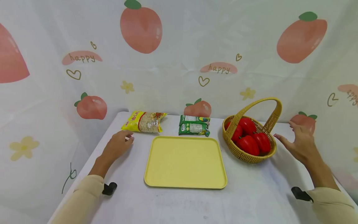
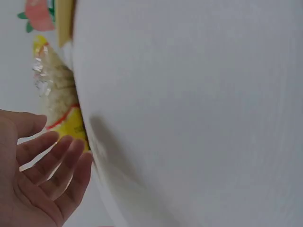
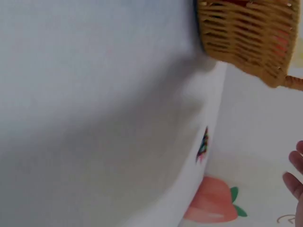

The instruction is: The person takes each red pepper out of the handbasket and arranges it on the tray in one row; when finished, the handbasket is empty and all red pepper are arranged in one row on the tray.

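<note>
My left hand [image 1: 118, 145] hovers just in front of a yellow and clear plastic bag of pale, lumpy food [image 1: 149, 122], its fingers loosely bent and holding nothing. In the left wrist view the same bag [image 2: 61, 94] lies beyond the fingertips. To the right of a woven basket [image 1: 249, 158], my right hand [image 1: 303, 144] is raised with thumb and fingers spread apart, touching nothing. Several red bell peppers [image 1: 248, 145] fill the basket, whose tall handle arches over them. Only some fingertips of the right hand [image 3: 296, 165] show in the right wrist view.
A yellow rectangular tray [image 1: 185, 161] lies mid-table. Behind it are two green snack packets [image 1: 194, 125], one in front of the other. A white curtain [image 1: 173, 62] printed with peaches hangs at the table's back edge. A small dark patterned thing [image 3: 203, 145] sits near that edge.
</note>
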Available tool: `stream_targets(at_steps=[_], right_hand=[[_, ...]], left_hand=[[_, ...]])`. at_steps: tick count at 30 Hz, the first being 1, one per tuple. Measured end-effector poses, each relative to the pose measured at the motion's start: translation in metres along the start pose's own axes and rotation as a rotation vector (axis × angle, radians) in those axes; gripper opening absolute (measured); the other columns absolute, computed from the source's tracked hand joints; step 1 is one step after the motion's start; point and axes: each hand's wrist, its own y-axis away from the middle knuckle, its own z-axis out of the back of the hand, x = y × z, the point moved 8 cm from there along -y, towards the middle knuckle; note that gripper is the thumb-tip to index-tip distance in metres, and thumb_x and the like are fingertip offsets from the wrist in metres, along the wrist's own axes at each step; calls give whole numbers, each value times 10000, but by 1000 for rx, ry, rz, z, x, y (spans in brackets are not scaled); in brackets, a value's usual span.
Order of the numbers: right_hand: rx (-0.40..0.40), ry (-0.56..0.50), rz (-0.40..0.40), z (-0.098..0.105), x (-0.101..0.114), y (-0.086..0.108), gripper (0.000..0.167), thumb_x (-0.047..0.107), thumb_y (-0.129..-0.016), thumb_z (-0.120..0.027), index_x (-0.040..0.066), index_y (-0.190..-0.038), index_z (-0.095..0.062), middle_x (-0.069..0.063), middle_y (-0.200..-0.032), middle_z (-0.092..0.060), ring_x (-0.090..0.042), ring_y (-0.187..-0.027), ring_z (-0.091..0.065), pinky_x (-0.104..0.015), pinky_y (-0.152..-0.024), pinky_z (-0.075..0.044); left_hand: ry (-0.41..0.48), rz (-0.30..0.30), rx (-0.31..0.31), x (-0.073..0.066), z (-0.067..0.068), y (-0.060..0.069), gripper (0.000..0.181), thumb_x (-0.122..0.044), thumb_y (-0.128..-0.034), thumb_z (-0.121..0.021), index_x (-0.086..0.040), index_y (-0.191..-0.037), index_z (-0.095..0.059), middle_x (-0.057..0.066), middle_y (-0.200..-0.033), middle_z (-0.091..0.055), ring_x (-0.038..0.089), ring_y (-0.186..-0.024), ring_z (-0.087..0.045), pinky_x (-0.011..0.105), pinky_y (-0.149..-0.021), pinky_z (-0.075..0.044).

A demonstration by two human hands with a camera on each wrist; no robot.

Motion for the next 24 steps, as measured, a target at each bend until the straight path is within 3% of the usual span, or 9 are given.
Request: stream_targets(at_steps=[6, 10, 13, 20, 24], right_hand=[[19, -55, 36, -2, 23, 0, 686, 254, -955, -770, -104, -1465, -484, -403, -1317, -558, -568, -1192, -505, -813, -903, -428], [81, -76, -14, -9, 33, 1, 706, 306, -970, -760, -66, -1501, -481, -364, -1375, -548, -549, -1207, -534, -800, -905, -480], [125, -96, -61, -14, 39, 2, 724, 360, -988, -736, -55, -1520, -473, -352, -1398, -548, -546, -1220, -541, -787, -910, -499], [176, -145, -141, -25, 52, 2, 749, 413, -1013, -699, -48, -1547, -449, -357, -1433, -536, -567, -1248, -532, -763, -920, -520], [173, -181, -161, -31, 57, 2, 718, 393, -1019, -698, -45, -1537, -464, -349, -1430, -542, -574, -1262, -523, -758, -938, -524]], left_hand=[[174, 51, 61, -9, -18, 12, 430, -281, -1073, -576, -16, -1405, -644, 191, -1276, -704, 311, -1041, -683, 449, -885, -622], [264, 76, 101, -17, -30, 19, 455, -293, -1065, -589, -24, -1430, -626, 167, -1272, -699, 193, -882, -692, 323, -755, -612], [321, 100, 125, -24, -37, 22, 466, -295, -1061, -599, -31, -1445, -615, 154, -1273, -691, 161, -847, -690, 290, -728, -614], [432, 173, 185, -31, -50, 23, 507, -291, -1047, -634, -56, -1493, -572, 166, -1333, -628, 159, -869, -695, 303, -672, -644], [457, 186, 213, -34, -56, 21, 553, -295, -1028, -680, -44, -1505, -556, 176, -1335, -630, 157, -724, -705, 318, -640, -642]])
